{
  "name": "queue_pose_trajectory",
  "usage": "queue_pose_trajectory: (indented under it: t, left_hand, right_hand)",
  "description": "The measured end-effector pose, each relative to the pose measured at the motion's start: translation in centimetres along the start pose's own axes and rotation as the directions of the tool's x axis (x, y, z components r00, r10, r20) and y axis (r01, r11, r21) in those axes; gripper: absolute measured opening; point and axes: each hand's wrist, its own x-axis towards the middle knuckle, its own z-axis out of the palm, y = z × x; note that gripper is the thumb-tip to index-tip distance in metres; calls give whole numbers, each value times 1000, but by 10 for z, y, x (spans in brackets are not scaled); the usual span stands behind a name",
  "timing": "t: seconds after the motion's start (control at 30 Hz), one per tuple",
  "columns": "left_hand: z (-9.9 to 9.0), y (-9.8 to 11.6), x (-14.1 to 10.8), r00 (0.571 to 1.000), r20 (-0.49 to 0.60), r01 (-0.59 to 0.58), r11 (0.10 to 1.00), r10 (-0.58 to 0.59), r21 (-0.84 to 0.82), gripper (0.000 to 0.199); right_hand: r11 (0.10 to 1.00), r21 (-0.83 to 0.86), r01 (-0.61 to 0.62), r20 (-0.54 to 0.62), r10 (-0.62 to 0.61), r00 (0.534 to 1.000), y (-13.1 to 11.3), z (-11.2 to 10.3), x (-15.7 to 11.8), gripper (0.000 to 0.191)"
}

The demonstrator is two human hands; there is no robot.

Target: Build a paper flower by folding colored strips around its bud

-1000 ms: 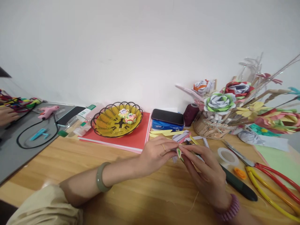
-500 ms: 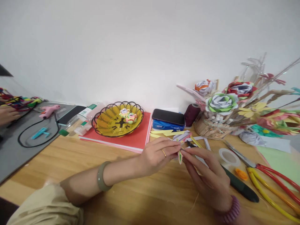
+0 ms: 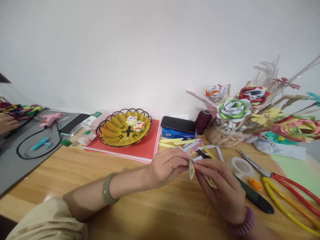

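Between the fingertips of both hands is a small folded paper piece [image 3: 191,169], pale on the outside with green and pink edges. My left hand [image 3: 165,168] pinches it from the left, a gold ring on one finger. From the other side my right hand [image 3: 220,186] pinches it with thumb and fingers, covering much of the paper. Just beyond the hands lie loose paper strips [image 3: 182,141] in yellow, white and pink. Two paper rosettes [image 3: 135,124] rest in the yellow woven basket [image 3: 112,136].
A phone [image 3: 178,124] lies on a blue packet [image 3: 177,133]. Right of my hands are a tape roll [image 3: 242,166], a dark green handle [image 3: 257,198] and scissors [image 3: 277,176]. Paper flowers [image 3: 233,109] stand behind. A pink glue gun [image 3: 50,120] and another person's hand [image 3: 8,123] are at left.
The folded paper has turned between my fingers, and more of its green and pink inner edges shows. Both hands stay in nearly the same place; the view has shifted slightly.
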Motion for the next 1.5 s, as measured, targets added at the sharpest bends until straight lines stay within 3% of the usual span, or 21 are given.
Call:
queue_pose_trajectory:
  t: [0.17,0.43,0.7,0.93,1.1,1.5]
  left_hand:
    - [1,-1,-2,1000,-18,-20,1000,19,-12,13]
    - [4,-2,-6,995,-37,86,991,-90,-99,14]
    - [2,-6,-7,994,-17,-107,994,107,-29,13]
    - [1,-6,-8,998,-4,-70,997,70,-45,16]
    - [1,-7,-9,994,-4,-112,994,112,-10,13]
    - [2,-4,-11,999,0,-47,998,47,-43,13]
  right_hand:
    - [1000,-24,-19,-3,18,1000,0,0,-2,29]
    - [996,4,90,25,-90,996,1,-4,0,25]
    - [995,9,97,29,-97,995,1,-6,0,28]
    - [992,29,126,34,-127,991,1,-6,0,24]
    - [992,14,124,35,-124,992,2,-6,-1,28]
    - [984,30,174,35,-175,984,2,-4,1,19]
